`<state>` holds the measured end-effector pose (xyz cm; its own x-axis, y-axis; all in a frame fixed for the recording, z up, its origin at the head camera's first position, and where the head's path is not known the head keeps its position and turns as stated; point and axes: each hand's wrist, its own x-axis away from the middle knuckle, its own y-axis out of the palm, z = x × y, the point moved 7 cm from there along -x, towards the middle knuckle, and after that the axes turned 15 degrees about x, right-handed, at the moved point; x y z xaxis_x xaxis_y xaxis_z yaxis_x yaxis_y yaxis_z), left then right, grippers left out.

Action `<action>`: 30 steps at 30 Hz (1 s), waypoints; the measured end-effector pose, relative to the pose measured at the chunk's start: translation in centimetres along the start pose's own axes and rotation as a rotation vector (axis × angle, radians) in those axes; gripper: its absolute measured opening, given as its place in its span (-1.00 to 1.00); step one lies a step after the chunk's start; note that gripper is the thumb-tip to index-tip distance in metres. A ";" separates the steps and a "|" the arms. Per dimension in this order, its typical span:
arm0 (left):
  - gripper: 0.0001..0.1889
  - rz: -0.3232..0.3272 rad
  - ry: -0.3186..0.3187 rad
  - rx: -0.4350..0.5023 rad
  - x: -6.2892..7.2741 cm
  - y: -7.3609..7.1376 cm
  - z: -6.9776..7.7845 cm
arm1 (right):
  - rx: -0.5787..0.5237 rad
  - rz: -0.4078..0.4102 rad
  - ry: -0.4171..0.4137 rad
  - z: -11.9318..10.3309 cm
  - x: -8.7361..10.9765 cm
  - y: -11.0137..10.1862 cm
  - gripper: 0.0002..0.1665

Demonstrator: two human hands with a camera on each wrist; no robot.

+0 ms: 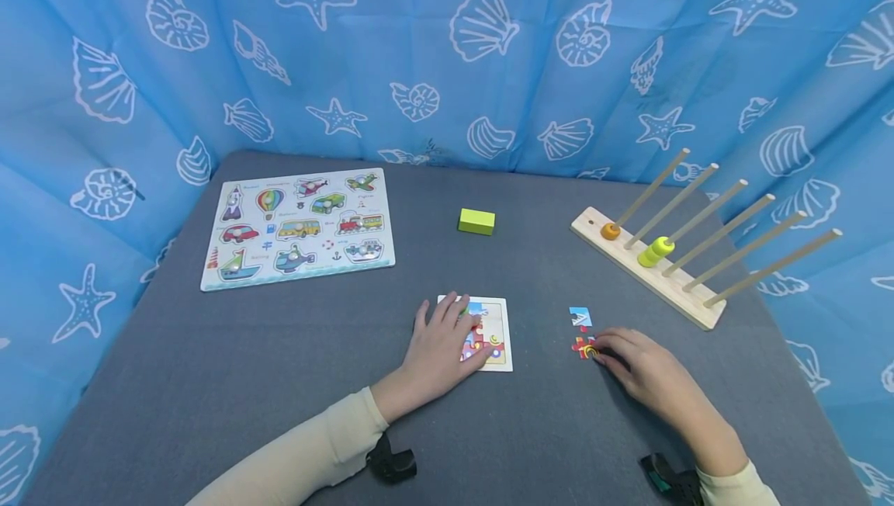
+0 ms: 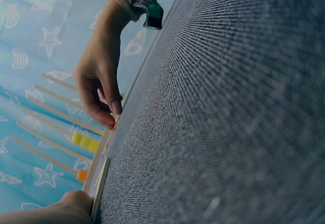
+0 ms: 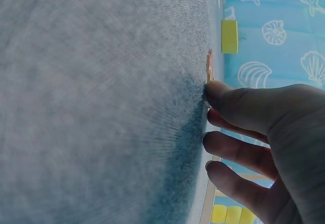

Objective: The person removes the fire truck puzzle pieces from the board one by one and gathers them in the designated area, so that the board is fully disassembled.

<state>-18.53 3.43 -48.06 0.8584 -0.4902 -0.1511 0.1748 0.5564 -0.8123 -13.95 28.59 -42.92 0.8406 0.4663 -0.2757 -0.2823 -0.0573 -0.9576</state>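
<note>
Hidden under fingers of left hand (image 1: 438, 343): part of puzzle (image 1: 508, 335). Covered by fingertips of right hand (image 1: 646, 370): edge of red piece (image 1: 583, 348). Cut off, well behind fingers: sleeves (image 1: 300, 444).

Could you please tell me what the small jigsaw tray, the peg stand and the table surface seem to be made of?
The jigsaw tray looks like thin, matt wood or fibreboard, given its pale, plain rim. The peg stand is probably smooth, unpainted wood, judging by its pale tan colour. The table surface seems to be matt grey fabric; the wrist views show fine, woven-looking ribs.
</note>
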 end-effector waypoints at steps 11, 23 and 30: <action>-0.42 -0.047 0.019 -0.006 -0.1 -0.2 0.0 | 0.065 0.042 -0.001 -1.1 -1.4 -1.6 -0.74; -0.37 -0.295 0.151 0.004 -0.4 -1.5 -2.1 | -0.046 -0.022 -0.100 -8.0 -6.8 -0.6 -0.74; -0.41 -0.304 0.170 0.023 -0.6 -1.5 -2.4 | -0.079 -0.113 -0.081 -9.5 -7.5 1.9 -0.72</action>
<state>-20.47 1.23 -48.10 0.6732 -0.7395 0.0023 0.4226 0.3821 -0.8218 -16.34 16.60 -43.47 0.8240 0.5431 -0.1612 -0.1481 -0.0682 -0.9866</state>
